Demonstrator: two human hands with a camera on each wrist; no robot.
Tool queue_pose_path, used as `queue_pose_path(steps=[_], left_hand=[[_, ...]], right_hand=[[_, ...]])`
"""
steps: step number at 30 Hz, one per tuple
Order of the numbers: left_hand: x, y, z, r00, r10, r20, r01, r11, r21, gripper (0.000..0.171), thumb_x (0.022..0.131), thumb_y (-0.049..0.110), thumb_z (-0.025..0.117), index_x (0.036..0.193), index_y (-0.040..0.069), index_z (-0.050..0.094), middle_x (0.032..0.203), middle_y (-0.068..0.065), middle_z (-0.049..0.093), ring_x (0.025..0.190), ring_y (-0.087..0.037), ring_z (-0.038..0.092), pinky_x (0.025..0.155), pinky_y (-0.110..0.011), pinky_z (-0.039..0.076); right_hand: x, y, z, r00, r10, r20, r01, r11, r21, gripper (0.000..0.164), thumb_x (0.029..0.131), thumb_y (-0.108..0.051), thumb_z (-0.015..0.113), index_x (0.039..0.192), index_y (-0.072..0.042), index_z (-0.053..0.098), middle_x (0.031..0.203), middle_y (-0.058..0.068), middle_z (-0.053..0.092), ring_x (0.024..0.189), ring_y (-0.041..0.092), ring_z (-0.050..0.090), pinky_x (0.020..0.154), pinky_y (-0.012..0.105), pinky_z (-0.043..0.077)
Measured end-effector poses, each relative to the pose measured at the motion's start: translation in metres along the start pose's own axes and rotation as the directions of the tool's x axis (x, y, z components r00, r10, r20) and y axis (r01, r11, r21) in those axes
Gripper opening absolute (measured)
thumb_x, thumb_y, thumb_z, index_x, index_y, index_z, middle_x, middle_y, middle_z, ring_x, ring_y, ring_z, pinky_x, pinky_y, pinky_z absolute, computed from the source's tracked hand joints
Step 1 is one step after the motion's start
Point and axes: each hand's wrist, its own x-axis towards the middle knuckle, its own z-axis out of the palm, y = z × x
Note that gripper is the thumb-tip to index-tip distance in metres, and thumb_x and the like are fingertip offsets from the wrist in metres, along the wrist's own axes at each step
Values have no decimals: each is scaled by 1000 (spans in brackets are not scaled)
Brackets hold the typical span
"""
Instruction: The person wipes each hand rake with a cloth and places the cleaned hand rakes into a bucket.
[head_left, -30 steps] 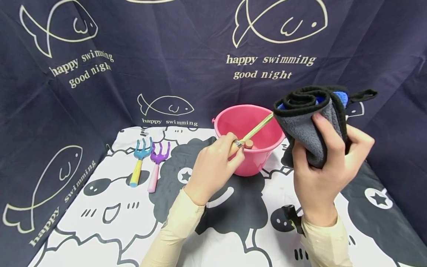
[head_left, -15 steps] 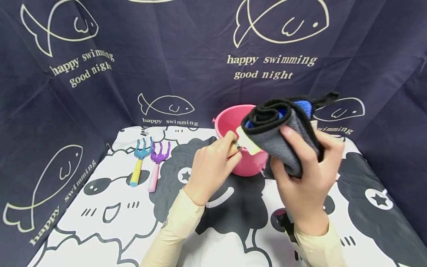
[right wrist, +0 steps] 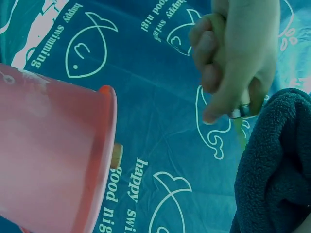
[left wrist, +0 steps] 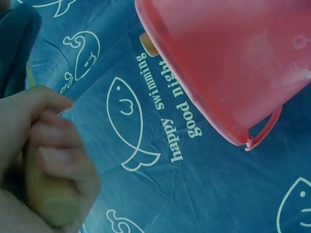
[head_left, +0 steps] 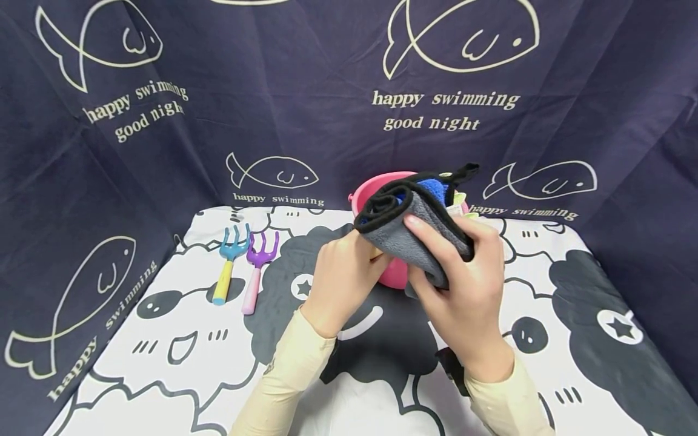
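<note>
My left hand [head_left: 345, 275] grips the wooden handle [left wrist: 54, 206] of a small hand rake. Its pale green head is mostly hidden, with pointed tips [head_left: 459, 198] showing past the far side of a towel. The grey and blue towel [head_left: 403, 239], rolled and edged in black, is held by my right hand [head_left: 466, 297], thumb and fingers around it. It covers the rake's head and sits against my left hand in the head view. Just behind both hands stands a pink bucket [head_left: 364, 195], partly hidden. A wooden handle end [right wrist: 117, 155] sticks out over its rim.
To the left, a blue fork with a yellow handle [head_left: 222, 281] and a purple fork with a pink handle [head_left: 251, 290] lie on the sheep-print cloth [head_left: 163, 339]. A dark fish-print curtain [head_left: 305, 79] hangs behind the bucket.
My right hand has carried the towel leftward over the rake's head, covering it and part of the bucket. The left hand has stayed nearly still. The forks have not moved.
</note>
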Motion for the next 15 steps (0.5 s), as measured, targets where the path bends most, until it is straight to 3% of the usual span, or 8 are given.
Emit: queue_pose_path(steps=[6,15], left_hand=[[0,1,-1,995,63,-82,-57,995,81,16,76,15,69,69,12,55,49,0,55,38,-16,46,36,-36,43],[0,2,-1,989,96,-112,-86,992,90,32,75,19,71,50,17,51,51,2,56,37,-14,44,34,-33,39]], right_hand=[[-2,2,1,998,17,59,-14,999,-49,39,73,-2,65,110,-11,74,104,36,56,98,45,51,83,58,39],[-2,2,2,999,10,50,-6,997,-71,40,73,-3,65,111,-13,73,105,34,57,98,45,52,82,59,40]])
